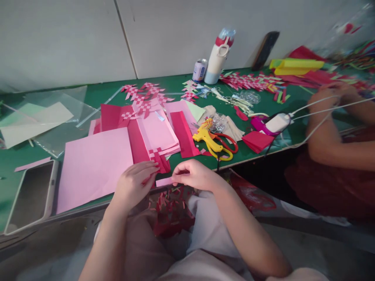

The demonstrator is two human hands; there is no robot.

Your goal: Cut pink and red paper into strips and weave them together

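Pink paper, a short narrow strip [164,182], sits pinched between the person's two hands at the near edge of the green table [263,103]. The right hand [191,175] has its fingers closed together on the strip's right end, thumb against fingertips. The left hand [135,183] curls its fingers around the strip's left end, where a small woven piece of red and pink paper [159,158] meets the fingertips (whether it is gripped or only touched cannot be told). Both hands hover just over the table edge, above a heap of red paper scraps [171,212] in the person's lap.

Just left of the left hand lies a large pink sheet [93,166], and behind it a stack of pink and red sheets [158,132]. To the right of the stack rest a yellow glue gun [209,140] and red-handled scissors [228,142], touching each other. A phone [31,195] lies at the left near corner. Against the wall stand a can [199,70] and a white bottle [218,58], side by side. Another person's arm [331,132] rests on the table at the right.
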